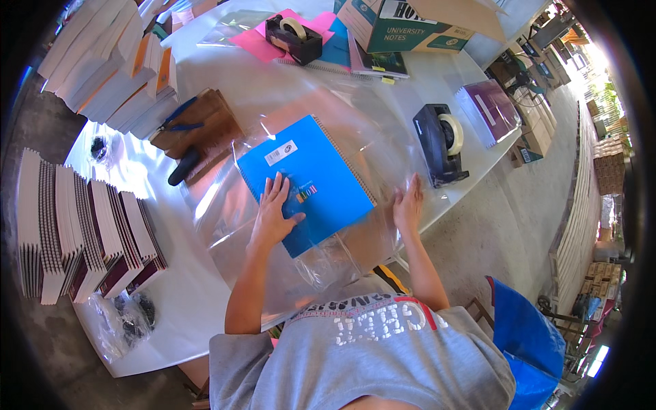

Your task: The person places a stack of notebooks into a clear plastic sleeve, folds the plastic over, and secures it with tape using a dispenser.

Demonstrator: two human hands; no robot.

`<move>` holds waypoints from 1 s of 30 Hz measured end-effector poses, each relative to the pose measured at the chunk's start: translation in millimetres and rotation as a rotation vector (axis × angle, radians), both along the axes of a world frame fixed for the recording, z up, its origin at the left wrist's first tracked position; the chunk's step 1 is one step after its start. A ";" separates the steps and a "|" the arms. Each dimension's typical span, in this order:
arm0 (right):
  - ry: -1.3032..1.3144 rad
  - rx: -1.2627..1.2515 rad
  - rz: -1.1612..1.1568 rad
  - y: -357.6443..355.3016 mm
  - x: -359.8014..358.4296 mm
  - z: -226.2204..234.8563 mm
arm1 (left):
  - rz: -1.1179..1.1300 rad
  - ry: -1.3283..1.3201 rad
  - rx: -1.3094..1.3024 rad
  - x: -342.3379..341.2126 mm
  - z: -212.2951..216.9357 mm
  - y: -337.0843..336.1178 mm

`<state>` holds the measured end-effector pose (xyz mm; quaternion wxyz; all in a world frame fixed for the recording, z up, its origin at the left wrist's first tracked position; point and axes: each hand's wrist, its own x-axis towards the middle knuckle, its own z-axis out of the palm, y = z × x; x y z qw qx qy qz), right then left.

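Note:
A blue spiral notebook (321, 160) lies tilted near the middle of the table, with a white barcode sticker on its cover. My left hand (272, 213) rests on its lower left part, fingers apart and holding nothing. Clear plastic film (372, 130) spreads under and around the notebook. Toward the table's right edge, my right hand (408, 207) lies on the film with its fingers stretched out. Just beyond it stands a black tape dispenser (430, 147) with a roll of tape.
Stacked books (109, 61) and spiral notebooks (89, 229) line the left side. Blue-handled pliers (181, 123) lie on a brown block (208, 123). A second tape dispenser (292, 39), a cardboard box (403, 31) and a wrapped maroon notebook pack (488, 109) sit farther back.

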<state>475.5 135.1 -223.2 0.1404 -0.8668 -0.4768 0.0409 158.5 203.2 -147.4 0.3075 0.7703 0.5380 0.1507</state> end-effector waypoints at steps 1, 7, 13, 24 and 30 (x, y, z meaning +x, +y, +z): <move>0.387 0.092 0.040 5.3 -9.6 20.7 | 0.000 -0.004 0.001 -1.5 -1.7 2.2; 0.447 0.329 0.091 53.0 16.6 10.7 | 0.008 -0.027 0.035 0.5 -4.1 -0.4; 0.496 0.105 0.391 97.2 65.4 34.1 | 0.093 0.090 0.102 22.4 7.8 -9.2; 0.190 -0.411 0.844 39.5 -113.6 136.1 | -0.010 -0.032 -0.099 39.4 33.2 -3.2; -0.080 -0.332 1.109 20.7 -128.4 136.9 | -0.047 0.098 0.172 32.8 -20.4 11.3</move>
